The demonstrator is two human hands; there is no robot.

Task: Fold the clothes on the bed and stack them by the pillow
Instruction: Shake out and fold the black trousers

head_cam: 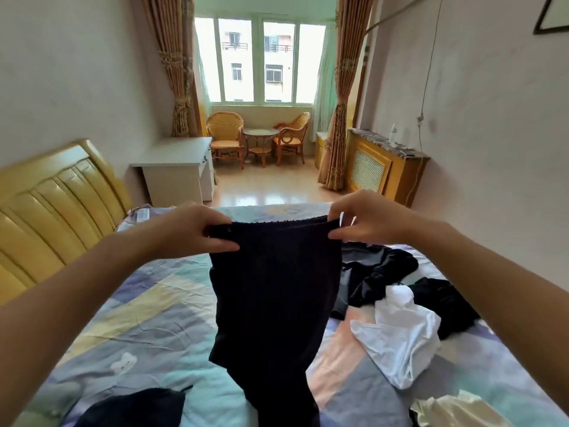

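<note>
A dark navy garment [274, 291] hangs in the air over the bed [147, 306], held up by its elastic waistband. My left hand [191, 229] pinches the band's left corner and my right hand [363, 218] pinches its right corner, stretching it flat between them. Its lower end reaches down to the bedspread near the bottom edge of the view. On the right half of the bed lie a crumpled black garment [378, 275], a white garment [403, 337] and a pale cream one [455, 411]. Another dark piece [135, 408] lies at the bottom left. A pillow [138, 214] peeks out by the headboard.
The yellow padded headboard [52, 204] runs along the left. Beyond the bed stand a white desk [178, 171], two wicker chairs with a small round table [258, 143], and a radiator cover [385, 167] at the right wall. Shiny floor lies between them.
</note>
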